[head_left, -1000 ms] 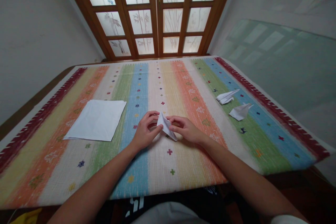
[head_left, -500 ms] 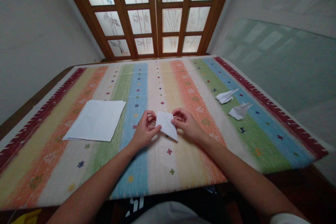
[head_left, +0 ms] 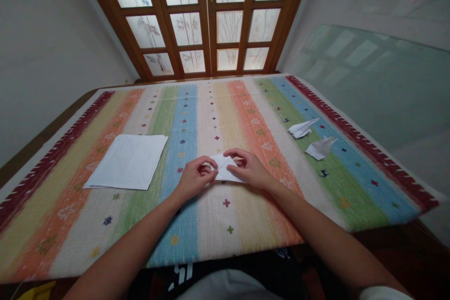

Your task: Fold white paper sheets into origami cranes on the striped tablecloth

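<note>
A small piece of folded white paper (head_left: 222,168) is held between my two hands, just above the striped tablecloth. My left hand (head_left: 197,173) pinches its left side, with the thumb near the middle crease. On the other side, my right hand (head_left: 249,166) grips the paper, its index finger along the top edge and its thumb on the face. Fingers cover both ends of the paper, so its full outline is hidden.
To the left lies a stack of white paper sheets (head_left: 126,161). Two folded paper cranes (head_left: 302,129) rest at the right on the tablecloth (head_left: 225,225). A wooden door with glass panes (head_left: 211,23) stands beyond the table.
The folded paper has turned, its pointed corner swinging from the bottom toward the right. My right hand has shifted its grip, the index finger now over the top edge.
</note>
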A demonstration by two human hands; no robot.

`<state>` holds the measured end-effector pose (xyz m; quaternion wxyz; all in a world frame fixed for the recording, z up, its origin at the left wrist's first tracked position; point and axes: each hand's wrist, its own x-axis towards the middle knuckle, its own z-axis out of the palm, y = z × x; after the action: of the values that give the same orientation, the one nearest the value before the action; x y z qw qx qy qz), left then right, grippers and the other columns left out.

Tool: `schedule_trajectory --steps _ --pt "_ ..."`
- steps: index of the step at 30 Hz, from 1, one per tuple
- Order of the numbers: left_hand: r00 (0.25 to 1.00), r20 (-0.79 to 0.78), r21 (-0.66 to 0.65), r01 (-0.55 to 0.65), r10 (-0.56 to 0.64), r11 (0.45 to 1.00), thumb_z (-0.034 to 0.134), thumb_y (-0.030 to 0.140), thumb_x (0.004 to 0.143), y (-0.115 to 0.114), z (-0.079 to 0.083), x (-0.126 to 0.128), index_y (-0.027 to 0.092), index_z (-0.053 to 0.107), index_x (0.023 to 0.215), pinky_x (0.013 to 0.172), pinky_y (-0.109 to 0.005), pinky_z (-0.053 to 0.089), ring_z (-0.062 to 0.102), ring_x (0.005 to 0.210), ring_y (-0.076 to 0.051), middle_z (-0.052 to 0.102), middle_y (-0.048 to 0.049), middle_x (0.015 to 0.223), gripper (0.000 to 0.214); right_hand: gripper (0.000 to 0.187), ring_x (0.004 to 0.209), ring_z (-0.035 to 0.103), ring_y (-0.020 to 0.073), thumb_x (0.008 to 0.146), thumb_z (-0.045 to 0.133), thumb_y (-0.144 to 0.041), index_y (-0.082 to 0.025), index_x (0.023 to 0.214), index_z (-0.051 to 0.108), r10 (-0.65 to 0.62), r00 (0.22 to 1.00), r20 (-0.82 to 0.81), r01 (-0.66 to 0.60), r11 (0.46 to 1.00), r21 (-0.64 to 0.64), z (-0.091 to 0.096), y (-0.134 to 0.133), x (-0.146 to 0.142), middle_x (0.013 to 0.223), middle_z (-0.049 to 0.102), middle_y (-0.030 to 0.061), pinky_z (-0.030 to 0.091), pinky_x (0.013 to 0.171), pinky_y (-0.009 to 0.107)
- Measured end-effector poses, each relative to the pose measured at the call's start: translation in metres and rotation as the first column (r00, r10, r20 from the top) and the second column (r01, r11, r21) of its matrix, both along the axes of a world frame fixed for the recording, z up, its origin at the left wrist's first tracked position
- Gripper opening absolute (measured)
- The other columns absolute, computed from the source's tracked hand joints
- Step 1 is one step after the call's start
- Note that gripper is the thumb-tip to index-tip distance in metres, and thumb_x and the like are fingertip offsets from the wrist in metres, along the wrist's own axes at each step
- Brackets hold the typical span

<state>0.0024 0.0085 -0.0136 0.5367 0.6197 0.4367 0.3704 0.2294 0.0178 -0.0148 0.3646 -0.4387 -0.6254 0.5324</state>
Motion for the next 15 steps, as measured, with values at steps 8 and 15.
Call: schedule_trajectory --steps 8,15 --pt "0.996 0.069 -0.057 -0.048 0.052 0.997 0.081 0.036 0.081 0.002 -0.003 0.0 0.02 0.059 0.108 0.054 -0.022 0.05 0.066 0.058 -0.013 0.07 0.0024 0.077 0.039 0.056 0.076 0.073 0.0193 0.08 0.079 -0.029 -0.022 0.132 0.061 0.034 0.999 -0.029 -0.035 0.999 -0.037 0.001 0.0 0.001 0.089 0.078 0.0035 0.052 0.067 0.029" --pt "0.952 0.184 -0.028 -0.242 0.243 0.97 0.085 0.037 0.077 0.011 -0.002 -0.006 0.023 0.045 0.095 0.057 -0.018 0.049 0.066 0.059 -0.011 0.066 0.0066 0.07 0.046 0.04 0.07 0.07 0.0176 0.073 0.086 -0.039 -0.02 0.104 0.068 -0.103 0.988 -0.115 0.093 0.992 -0.085 -0.005 0.014 0.014 0.081 0.074 0.0023 0.052 0.063 0.028"
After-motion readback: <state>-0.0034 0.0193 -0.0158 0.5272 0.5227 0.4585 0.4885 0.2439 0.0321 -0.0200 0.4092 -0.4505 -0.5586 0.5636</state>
